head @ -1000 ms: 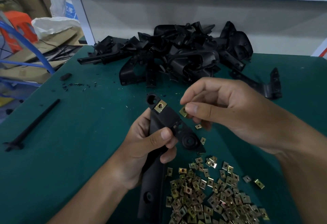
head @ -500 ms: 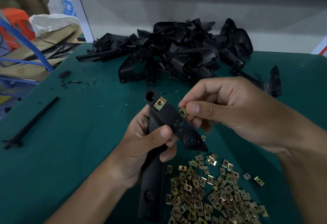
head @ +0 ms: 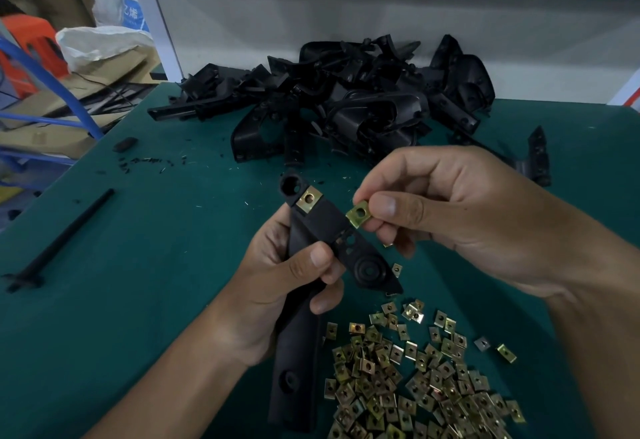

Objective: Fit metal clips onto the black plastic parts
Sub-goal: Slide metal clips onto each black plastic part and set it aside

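Note:
My left hand (head: 280, 286) grips a long black plastic part (head: 329, 227) over the green table, thumb across its face. One brass-coloured clip (head: 309, 199) sits fitted near the part's top end, below a round socket. My right hand (head: 450, 210) pinches a second metal clip (head: 358, 213) between thumb and forefinger, right at the part's right edge, just above its small holes. A loose heap of metal clips (head: 408, 373) lies on the table under my right wrist.
A big pile of black plastic parts (head: 346, 102) fills the back of the green table (head: 138, 265). A thin black rod (head: 62, 237) lies at the left, with black shavings near it. Cardboard, a white bag and a blue frame stand beyond the left edge.
My right hand has brought the pinched clip down and left to the part's right edge. The left hand keeps the same hold on the part.

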The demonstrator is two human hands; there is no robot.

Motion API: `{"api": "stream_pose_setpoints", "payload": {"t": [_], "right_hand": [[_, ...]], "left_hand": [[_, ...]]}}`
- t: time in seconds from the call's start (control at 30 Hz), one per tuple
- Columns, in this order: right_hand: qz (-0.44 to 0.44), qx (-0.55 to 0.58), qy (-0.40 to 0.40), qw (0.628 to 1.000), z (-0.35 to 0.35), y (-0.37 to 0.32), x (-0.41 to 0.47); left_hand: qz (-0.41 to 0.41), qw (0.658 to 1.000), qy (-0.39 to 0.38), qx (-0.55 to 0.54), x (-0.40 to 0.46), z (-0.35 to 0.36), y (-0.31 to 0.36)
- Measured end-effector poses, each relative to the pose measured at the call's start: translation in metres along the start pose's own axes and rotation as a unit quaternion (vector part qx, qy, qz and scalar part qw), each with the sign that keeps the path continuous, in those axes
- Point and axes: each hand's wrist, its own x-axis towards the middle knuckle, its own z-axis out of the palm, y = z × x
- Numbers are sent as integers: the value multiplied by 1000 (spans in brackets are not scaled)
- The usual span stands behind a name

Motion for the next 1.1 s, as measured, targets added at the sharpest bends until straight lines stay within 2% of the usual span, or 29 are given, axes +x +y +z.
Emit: {"api": "stream_pose_setpoints", "payload": {"t": [0.3,0.63,0.83,1.1], "right_hand": [[2,-41,19,999,1,-2,-2],[20,-78,5,997,0,-10,-5],[5,-177,19,984,0,-20,-16],[-41,-338,52,939,11,-25,-29]], "left_hand": [[9,1000,-1,12,0,2,0],[7,999,-2,41,1,0,1],[5,997,-9,80,1,2,1],[-9,991,-26,131,0,3,10]]}}
